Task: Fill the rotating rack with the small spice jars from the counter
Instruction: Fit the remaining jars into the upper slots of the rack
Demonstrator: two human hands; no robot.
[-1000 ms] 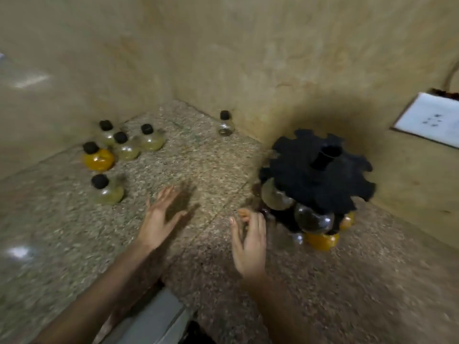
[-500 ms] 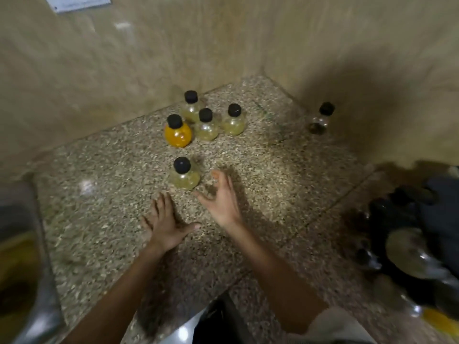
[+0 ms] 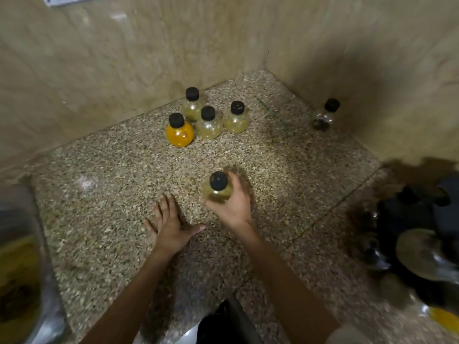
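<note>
My right hand (image 3: 232, 204) grips a pale yellow round jar (image 3: 216, 191) with a black cap, mid-counter. My left hand (image 3: 170, 223) lies flat on the speckled counter (image 3: 111, 207) just left of it, fingers spread, holding nothing. Further back stands a cluster: an orange jar (image 3: 179, 132) and three pale jars (image 3: 208, 124) (image 3: 190, 106) (image 3: 236, 119), all black-capped. A darker jar (image 3: 324, 116) stands alone near the right wall. The black rotating rack (image 3: 419, 234) sits at the right edge, blurred, with jars hanging in it.
Beige walls meet in a corner behind the jars. A large clear container (image 3: 19, 269) with yellowish contents stands at the left edge. The counter's front edge runs just below my forearms.
The view swung left from the rack to the jars. My right hand closed on the nearest pale jar and drew it toward me; my left hand settled flat on the counter.
</note>
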